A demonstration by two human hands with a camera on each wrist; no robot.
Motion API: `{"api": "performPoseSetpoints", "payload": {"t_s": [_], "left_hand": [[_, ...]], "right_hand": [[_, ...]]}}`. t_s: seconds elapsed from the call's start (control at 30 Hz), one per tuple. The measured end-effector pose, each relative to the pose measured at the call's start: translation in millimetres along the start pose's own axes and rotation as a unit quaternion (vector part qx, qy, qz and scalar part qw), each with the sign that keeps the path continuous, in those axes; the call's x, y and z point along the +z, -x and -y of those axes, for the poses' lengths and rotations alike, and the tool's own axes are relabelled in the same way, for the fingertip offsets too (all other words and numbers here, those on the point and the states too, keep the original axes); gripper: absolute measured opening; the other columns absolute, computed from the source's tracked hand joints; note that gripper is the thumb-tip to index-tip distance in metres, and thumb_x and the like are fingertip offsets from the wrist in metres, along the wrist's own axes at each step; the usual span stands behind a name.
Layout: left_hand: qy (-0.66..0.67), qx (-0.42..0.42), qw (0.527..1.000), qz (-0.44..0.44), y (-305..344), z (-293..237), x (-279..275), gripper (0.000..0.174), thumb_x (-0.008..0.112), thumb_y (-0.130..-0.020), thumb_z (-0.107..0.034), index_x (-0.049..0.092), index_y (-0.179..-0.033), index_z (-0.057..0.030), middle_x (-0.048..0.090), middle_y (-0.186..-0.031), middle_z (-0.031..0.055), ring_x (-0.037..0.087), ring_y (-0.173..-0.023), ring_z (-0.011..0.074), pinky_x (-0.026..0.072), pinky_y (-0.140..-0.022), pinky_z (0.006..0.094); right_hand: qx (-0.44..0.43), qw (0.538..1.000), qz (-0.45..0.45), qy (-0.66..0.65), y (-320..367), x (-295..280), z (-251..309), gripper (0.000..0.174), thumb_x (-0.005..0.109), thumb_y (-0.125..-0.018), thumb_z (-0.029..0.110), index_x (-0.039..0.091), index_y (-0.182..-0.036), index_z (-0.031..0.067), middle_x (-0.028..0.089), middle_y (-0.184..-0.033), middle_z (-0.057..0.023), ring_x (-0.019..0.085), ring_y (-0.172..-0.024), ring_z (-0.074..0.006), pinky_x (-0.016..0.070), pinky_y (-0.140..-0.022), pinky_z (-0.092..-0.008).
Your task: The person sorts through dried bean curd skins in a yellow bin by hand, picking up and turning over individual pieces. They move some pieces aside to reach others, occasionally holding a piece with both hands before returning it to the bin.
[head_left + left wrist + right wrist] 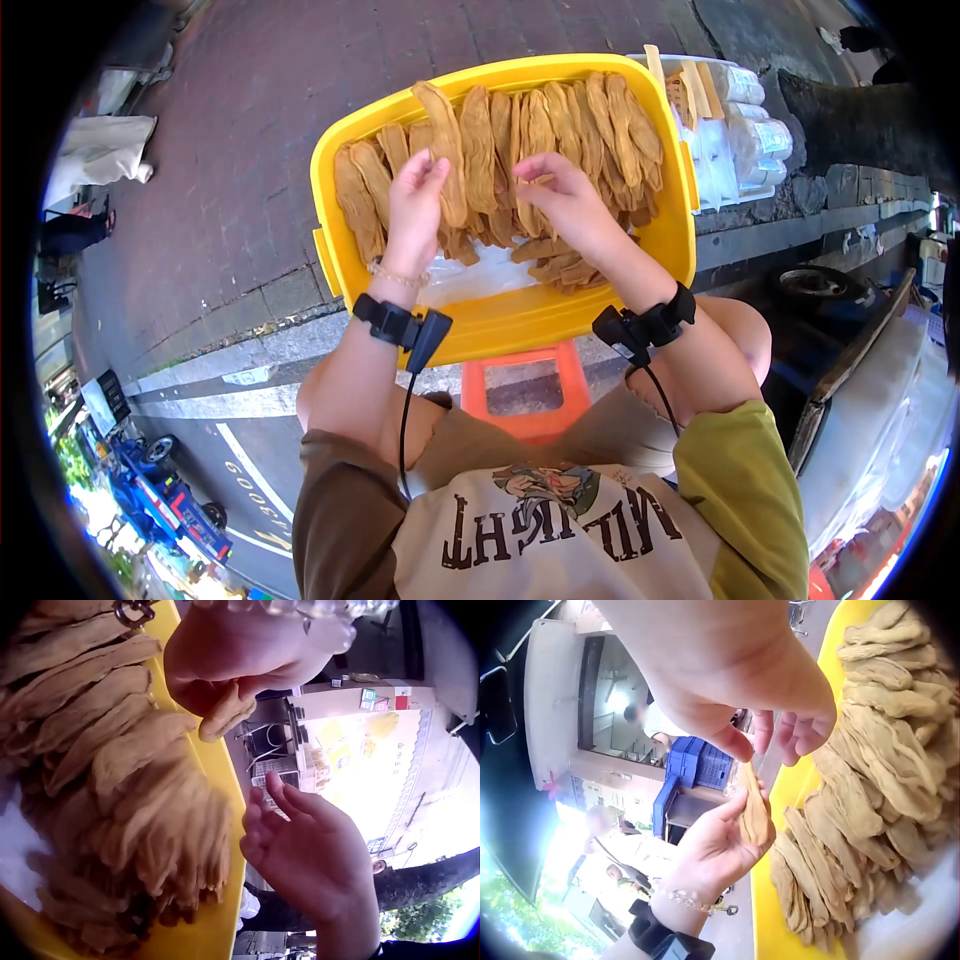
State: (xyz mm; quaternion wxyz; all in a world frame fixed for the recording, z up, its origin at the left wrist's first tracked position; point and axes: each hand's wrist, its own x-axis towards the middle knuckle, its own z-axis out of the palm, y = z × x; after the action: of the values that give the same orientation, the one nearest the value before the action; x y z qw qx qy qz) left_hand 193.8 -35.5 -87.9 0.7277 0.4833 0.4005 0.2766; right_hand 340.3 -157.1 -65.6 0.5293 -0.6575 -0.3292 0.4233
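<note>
My left hand (415, 200) grips a long, wrinkled yellow-brown strip (441, 150), which looks like preserved radish, and holds it up over a yellow tub (335, 250). In the right wrist view the strip (754, 810) lies along the left hand (716, 844). My right hand (570, 195) hovers over the tub with loosely bent fingers and nothing between them. The left wrist view shows this right hand (307, 847) apart from the strip's end (225, 716). Many similar strips (560, 120) stand packed in rows in the tub, and shorter ones lie near its front.
An orange stool (575, 385) stands below the tub's near side. To the right, a pale crate (715, 185) holds wrapped white containers (765, 140). A tree trunk (850, 120) rises beyond it. Clear plastic (480, 275) lines the tub's front. People and a blue vehicle (170, 500) are farther off.
</note>
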Motion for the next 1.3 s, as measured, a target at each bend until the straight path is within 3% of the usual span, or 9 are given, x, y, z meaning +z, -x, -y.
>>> {"api": "performPoseSetpoints", "payload": {"t_s": [0.13, 0.23, 0.33, 0.43, 0.67, 0.8, 1.0, 1.13, 1.3], "left_hand": [[-0.028, -0.048, 0.998, -0.025, -27.3, 54.7, -27.4, 0.041, 0.047, -0.093, -0.015, 0.042, -0.129, 0.0031, 0.051, -0.123, 0.0101, 0.048, -0.113, 0.0174, 0.034, -0.098, 0.0275], [-0.271, -0.094, 0.95, -0.119, -26.5, 75.7, -27.8, 0.057, 0.051, -0.087, -0.018, 0.031, -0.136, 0.003, 0.033, -0.139, 0.0164, 0.033, -0.127, 0.0248, 0.0261, -0.104, 0.0327], [-0.153, -0.121, 0.974, -0.118, -15.1, 75.0, -22.7, 0.057, 0.051, -0.086, -0.018, 0.032, -0.135, 0.0025, 0.035, -0.137, 0.0177, 0.033, -0.127, 0.0254, 0.0266, -0.104, 0.0334], [-0.074, -0.164, 0.978, -0.103, 1.0, 57.8, -12.3, 0.055, 0.051, -0.085, -0.018, 0.035, -0.134, 0.0017, 0.036, -0.136, 0.0166, 0.033, -0.127, 0.0244, 0.026, -0.104, 0.0338], [-0.032, -0.208, 0.977, -0.029, 25.6, 56.7, -23.6, 0.038, 0.051, -0.086, -0.017, 0.049, -0.122, -0.0045, 0.051, -0.113, 0.0039, 0.048, -0.102, 0.0136, 0.0358, -0.087, 0.0265], [0.062, -0.238, 0.969, 0.014, 32.3, 43.8, -16.8, 0.032, 0.048, -0.089, -0.015, 0.053, -0.119, -0.004, 0.057, -0.104, 0.0021, 0.055, -0.091, 0.0134, 0.0403, -0.08, 0.0257], [0.115, -0.241, 0.953, 0.144, 41.0, 23.4, -0.5, 0.041, 0.044, -0.094, -0.028, 0.046, -0.125, -0.0016, 0.055, -0.12, 0.0094, 0.054, -0.107, 0.018, 0.04, -0.091, 0.0292], [0.255, -0.261, 0.921, 0.134, 40.6, -12.9, 16.7, 0.055, 0.041, -0.094, -0.045, 0.041, -0.126, -0.0001, 0.056, -0.116, 0.0112, 0.054, -0.105, 0.0195, 0.0419, -0.09, 0.0321], [0.14, -0.245, 0.954, 0.099, 37.4, -7.7, 2.1, 0.046, 0.057, -0.089, -0.024, 0.04, -0.123, 0.0012, 0.056, -0.095, 0.0043, 0.055, -0.087, 0.0137, 0.0455, -0.079, 0.0283]], "right_hand": [[0.078, 0.995, 0.014, -0.065, 1.5, -11.9, 0.2, 0.02, 0.06, -0.079, 0.011, 0.061, -0.098, 0.0025, 0.052, -0.095, -0.0054, 0.048, -0.075, -0.0115, 0.0433, -0.069, -0.0251], [0.048, 0.999, -0.01, -0.006, -1.4, -19.7, -9.6, 0.021, 0.059, -0.078, 0.01, 0.062, -0.098, 0.0025, 0.052, -0.1, -0.0078, 0.051, -0.078, -0.0142, 0.0446, -0.069, -0.027], [-0.1, 0.95, -0.066, 0.288, -3.2, -47.0, -6.6, 0.027, 0.059, -0.077, 0.01, 0.056, -0.104, 0.0036, 0.051, -0.104, -0.0126, 0.057, -0.086, -0.0203, 0.0472, -0.071, -0.0305], [0.055, 0.691, -0.029, 0.72, -6.0, -73.6, 0.3, 0.035, 0.057, -0.079, 0.01, 0.042, -0.11, 0.0058, 0.054, -0.105, -0.0156, 0.062, -0.09, -0.0274, 0.0524, -0.072, -0.035], [0.084, 0.687, -0.052, 0.72, -7.6, -97.0, -65.1, 0.05, 0.057, -0.079, 0.011, 0.041, -0.124, -0.0017, 0.056, -0.104, -0.0146, 0.066, -0.081, -0.0255, 0.054, -0.063, -0.032], [0.097, 0.692, -0.034, 0.714, -14.9, -94.7, -29.0, 0.027, 0.057, -0.077, 0.01, 0.056, -0.103, 0.0004, 0.055, -0.105, -0.0123, 0.065, -0.08, -0.0255, 0.0537, -0.061, -0.0323], [-0.184, 0.764, -0.183, 0.591, -5.0, -59.0, 30.3, 0.012, 0.063, -0.073, 0.015, 0.059, -0.081, 0.0065, 0.055, -0.077, -0.0066, 0.062, -0.067, -0.0215, 0.05, -0.051, -0.0338], [-0.372, 0.785, -0.04, 0.493, 18.1, -17.3, 41.2, 0.022, 0.067, -0.065, 0.016, 0.058, -0.084, 0.0072, 0.049, -0.076, -0.0047, 0.056, -0.063, -0.0199, 0.0489, -0.052, -0.0321], [-0.481, 0.717, 0.077, 0.499, 32.8, 5.9, 18.0, 0.033, 0.066, -0.061, 0.013, 0.06, -0.093, 0.0056, 0.047, -0.075, -0.0026, 0.054, -0.068, -0.0173, 0.0472, -0.058, -0.0279]]}}
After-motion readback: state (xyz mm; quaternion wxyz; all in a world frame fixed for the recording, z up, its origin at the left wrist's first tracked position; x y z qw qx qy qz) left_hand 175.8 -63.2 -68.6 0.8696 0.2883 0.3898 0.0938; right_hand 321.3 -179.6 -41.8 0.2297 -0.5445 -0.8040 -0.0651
